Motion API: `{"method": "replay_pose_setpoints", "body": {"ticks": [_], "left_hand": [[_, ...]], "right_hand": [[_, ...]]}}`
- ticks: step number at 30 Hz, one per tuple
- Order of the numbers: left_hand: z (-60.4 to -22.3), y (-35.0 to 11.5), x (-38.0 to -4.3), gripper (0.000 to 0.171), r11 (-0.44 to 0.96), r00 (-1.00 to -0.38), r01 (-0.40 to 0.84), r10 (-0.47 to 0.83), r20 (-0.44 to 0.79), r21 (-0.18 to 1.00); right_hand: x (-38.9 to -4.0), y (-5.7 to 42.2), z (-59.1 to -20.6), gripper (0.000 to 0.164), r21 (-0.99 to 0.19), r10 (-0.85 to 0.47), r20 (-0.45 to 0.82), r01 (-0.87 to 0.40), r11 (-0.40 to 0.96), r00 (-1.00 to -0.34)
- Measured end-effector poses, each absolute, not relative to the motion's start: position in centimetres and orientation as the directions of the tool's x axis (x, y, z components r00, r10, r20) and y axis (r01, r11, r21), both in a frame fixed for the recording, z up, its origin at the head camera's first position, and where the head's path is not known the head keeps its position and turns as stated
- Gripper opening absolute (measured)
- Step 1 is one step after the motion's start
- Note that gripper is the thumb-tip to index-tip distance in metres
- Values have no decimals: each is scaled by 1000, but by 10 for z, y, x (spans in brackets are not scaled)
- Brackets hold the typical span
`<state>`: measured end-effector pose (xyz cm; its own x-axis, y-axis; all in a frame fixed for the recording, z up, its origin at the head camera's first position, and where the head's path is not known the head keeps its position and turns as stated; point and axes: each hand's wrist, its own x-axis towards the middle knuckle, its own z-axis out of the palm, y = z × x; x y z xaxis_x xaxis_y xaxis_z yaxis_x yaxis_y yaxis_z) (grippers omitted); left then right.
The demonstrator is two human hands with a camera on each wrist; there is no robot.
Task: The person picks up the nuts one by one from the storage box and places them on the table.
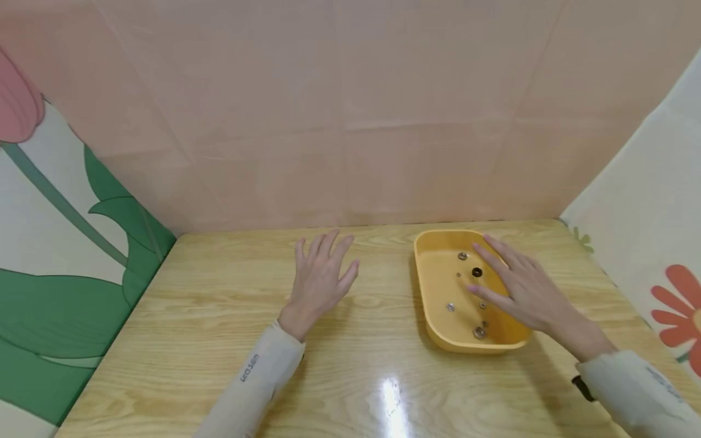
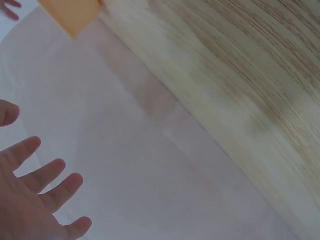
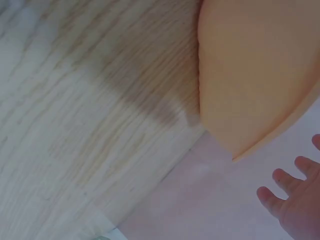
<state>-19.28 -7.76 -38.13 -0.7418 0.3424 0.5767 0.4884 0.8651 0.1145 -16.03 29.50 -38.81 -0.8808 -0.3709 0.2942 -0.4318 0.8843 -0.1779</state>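
In the head view my left hand (image 1: 320, 277) hovers over the wooden table left of centre, fingers spread and holding nothing. My right hand (image 1: 523, 286) is over the right side of a yellow tray (image 1: 435, 340), its fingers extended and nothing in them. Inside the tray lie several small metal nuts, among them a larger nut (image 1: 479, 333) near the front and another nut (image 1: 462, 256) at the back. A black ring (image 1: 477, 272) lies close to the right fingertips. The right hand hides part of the tray's right rim. Both wrist views show spread, bare fingers.
The wooden table (image 1: 219, 340) meets a pinkish cloth backdrop (image 1: 345, 121) along its far edge. Side cloths stand at both edges, with a green leaf print (image 1: 49, 316) at left and a red flower print (image 1: 681, 304) at right.
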Motion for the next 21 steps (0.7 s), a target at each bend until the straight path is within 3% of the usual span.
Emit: {"method": "replay_pose_setpoints", "body": {"ticks": [9,21], "left_hand": [[-384,-76,-193,34,849,-720,517,364,591,107],[-388,-69,-192,33,820,-702,560,396,592,115]], "right_hand": [[-158,301,-395,76,-189,-371,252,-422,887,-894],[-158,308,-407,75,-270,-337,201,-382,884,-920]]}}
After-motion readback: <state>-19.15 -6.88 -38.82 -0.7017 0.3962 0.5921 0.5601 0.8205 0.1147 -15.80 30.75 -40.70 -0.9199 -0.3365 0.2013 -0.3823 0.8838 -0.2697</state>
